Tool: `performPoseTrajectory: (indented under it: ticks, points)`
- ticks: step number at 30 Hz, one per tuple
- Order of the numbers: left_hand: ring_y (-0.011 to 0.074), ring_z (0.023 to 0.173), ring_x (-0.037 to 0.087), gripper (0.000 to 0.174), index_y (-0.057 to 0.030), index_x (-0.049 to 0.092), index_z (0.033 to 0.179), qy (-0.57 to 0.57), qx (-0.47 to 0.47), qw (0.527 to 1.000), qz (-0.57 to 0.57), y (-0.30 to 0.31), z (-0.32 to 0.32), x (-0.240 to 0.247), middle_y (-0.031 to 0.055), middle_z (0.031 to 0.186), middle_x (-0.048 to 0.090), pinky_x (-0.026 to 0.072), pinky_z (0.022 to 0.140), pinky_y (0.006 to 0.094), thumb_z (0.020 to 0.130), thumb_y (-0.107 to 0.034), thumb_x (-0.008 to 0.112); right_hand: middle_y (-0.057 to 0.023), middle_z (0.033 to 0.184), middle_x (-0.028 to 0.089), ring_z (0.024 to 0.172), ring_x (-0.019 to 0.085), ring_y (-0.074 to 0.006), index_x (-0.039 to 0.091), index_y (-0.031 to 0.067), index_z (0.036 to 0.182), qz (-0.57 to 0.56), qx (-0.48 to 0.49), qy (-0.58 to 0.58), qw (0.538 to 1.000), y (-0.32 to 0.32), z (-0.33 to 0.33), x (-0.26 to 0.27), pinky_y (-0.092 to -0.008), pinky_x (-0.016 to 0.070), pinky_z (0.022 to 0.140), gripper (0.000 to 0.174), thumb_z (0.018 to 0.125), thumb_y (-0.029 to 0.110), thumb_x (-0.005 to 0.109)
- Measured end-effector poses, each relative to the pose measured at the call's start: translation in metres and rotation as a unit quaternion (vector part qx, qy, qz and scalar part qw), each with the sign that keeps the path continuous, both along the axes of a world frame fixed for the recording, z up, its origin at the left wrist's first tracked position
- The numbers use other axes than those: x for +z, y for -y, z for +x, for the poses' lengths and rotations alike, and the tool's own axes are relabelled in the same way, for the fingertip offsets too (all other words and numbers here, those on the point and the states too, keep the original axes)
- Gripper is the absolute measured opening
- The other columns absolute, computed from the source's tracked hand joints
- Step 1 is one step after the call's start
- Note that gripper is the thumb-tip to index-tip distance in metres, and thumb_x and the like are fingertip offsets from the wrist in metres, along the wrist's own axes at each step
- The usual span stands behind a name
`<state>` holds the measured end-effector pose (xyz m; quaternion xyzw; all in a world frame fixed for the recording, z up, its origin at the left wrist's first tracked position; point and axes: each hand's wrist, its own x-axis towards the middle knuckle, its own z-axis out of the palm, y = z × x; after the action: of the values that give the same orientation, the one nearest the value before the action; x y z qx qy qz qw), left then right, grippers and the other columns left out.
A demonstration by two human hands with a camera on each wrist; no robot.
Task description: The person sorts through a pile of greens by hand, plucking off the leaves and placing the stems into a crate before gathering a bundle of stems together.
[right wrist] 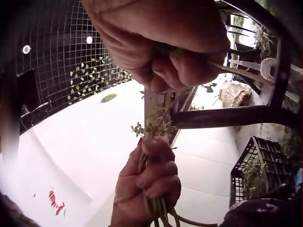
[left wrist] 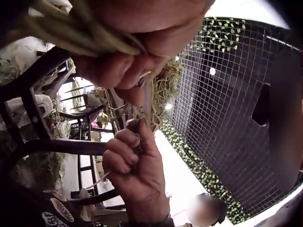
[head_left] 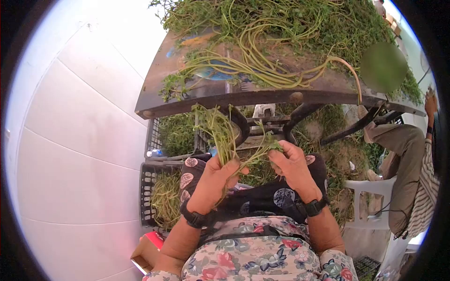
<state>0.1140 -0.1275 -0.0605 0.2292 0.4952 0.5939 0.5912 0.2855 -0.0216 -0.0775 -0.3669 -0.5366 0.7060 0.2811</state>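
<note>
In the head view my left hand (head_left: 219,177) grips a bunch of long green leafy stems (head_left: 220,136) above the lap. The bunch's tops fan out toward the table edge, and the right wrist view shows the stems (right wrist: 160,210) trailing below the curled fingers. My right hand (head_left: 291,165), just to the right, pinches a leafy sprig (head_left: 273,143) between thumb and fingers. A thin stem runs between the two hands. In the left wrist view the right hand (left wrist: 137,170) has its fingers curled in.
A table (head_left: 187,108) ahead bears a heap of greens (head_left: 290,18) and a row of long stems (head_left: 262,70). Black crates (head_left: 148,196) with greens stand at the left. Another person's leg (head_left: 398,140) and a white plastic chair (head_left: 370,187) are at the right.
</note>
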Motion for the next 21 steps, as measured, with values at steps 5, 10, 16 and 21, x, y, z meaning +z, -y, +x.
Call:
performPoseTrajectory:
  ticks: [5, 10, 16, 21]
  points:
    - [0.0032, 0.048, 0.039, 0.008, -0.0054, 0.057, 0.087, -0.067, -0.032, 0.997, -0.006, -0.005, -0.003, -0.012, -0.0003, 0.068, 0.055, 0.0284, 0.042, 0.0172, 0.085, -0.014, 0.057, 0.0043, 0.068, 0.050, 0.052, 0.038, -0.0016, 0.057, 0.0055, 0.101, -0.010, -0.032, -0.023, 0.999, -0.001, -0.001, -0.008, -0.0180, 0.0278, 0.045, 0.018, 0.087, 0.018, 0.057]
    - [0.0034, 0.047, 0.040, 0.007, -0.0047, 0.057, 0.087, -0.115, -0.010, 0.993, -0.007, -0.008, -0.002, -0.020, -0.0011, 0.066, 0.053, 0.0286, 0.040, 0.0172, 0.084, -0.011, 0.058, 0.0046, 0.068, 0.048, 0.053, 0.038, -0.0024, 0.057, 0.0050, 0.101, -0.049, -0.092, -0.088, 0.991, -0.017, 0.011, -0.011, -0.0191, 0.0286, 0.045, 0.018, 0.088, 0.017, 0.056]
    - [0.0021, 0.050, 0.040, 0.004, -0.0052, 0.056, 0.082, -0.276, -0.003, 0.961, 0.013, -0.014, 0.002, -0.028, -0.0051, 0.061, 0.049, 0.0300, 0.044, 0.0181, 0.081, -0.009, 0.056, -0.0014, 0.069, 0.053, 0.064, 0.054, -0.0172, 0.060, 0.0051, 0.097, 0.256, -0.074, 0.086, 0.960, -0.016, 0.015, 0.000, -0.0295, 0.0426, 0.057, 0.019, 0.081, 0.017, 0.060]
    - [0.0061, 0.061, 0.045, 0.008, -0.0021, 0.059, 0.080, -0.315, -0.015, 0.949, -0.009, -0.014, 0.003, -0.024, -0.0024, 0.064, 0.052, 0.0412, 0.061, 0.0230, 0.078, -0.010, 0.059, -0.0120, 0.077, 0.055, 0.070, 0.057, -0.0318, 0.061, 0.0084, 0.088, 0.491, 0.062, 0.199, 0.846, -0.010, 0.007, -0.003, -0.0387, 0.0469, 0.060, 0.016, 0.075, 0.018, 0.063]
